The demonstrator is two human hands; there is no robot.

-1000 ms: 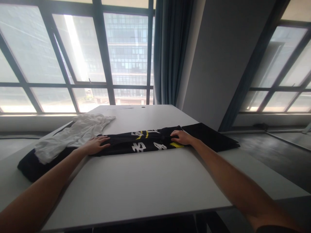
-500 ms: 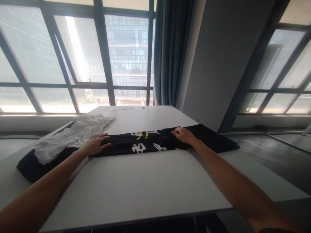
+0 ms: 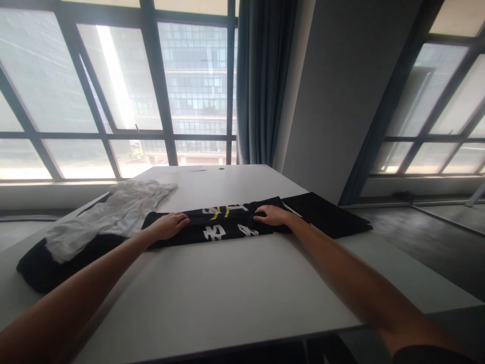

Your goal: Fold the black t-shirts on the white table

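A black garment (image 3: pixel 231 222) with white and yellow lettering lies folded into a long strip across the table. My left hand (image 3: pixel 170 225) rests on its left part, palm down with the fingers stretched over the cloth. Toward the strip's right part, my right hand (image 3: pixel 272 215) lies on the fabric, its fingers slightly bent and its thumb apart from them. Beyond that hand is a flat, folded black cloth (image 3: pixel 329 216), which meets the strip's right end.
A crumpled white garment (image 3: pixel 113 215) lies on the left over a dark bundle of cloth (image 3: pixel 34 265). The white table (image 3: pixel 227 288) reaches back toward the windows. A blue-grey curtain (image 3: pixel 259 91) hangs beside a pillar (image 3: pixel 329 101).
Both hands have moved inward along the black garment: the left hand to the right, the right hand to the left. The right hand's fingers have loosened from a closer grip.
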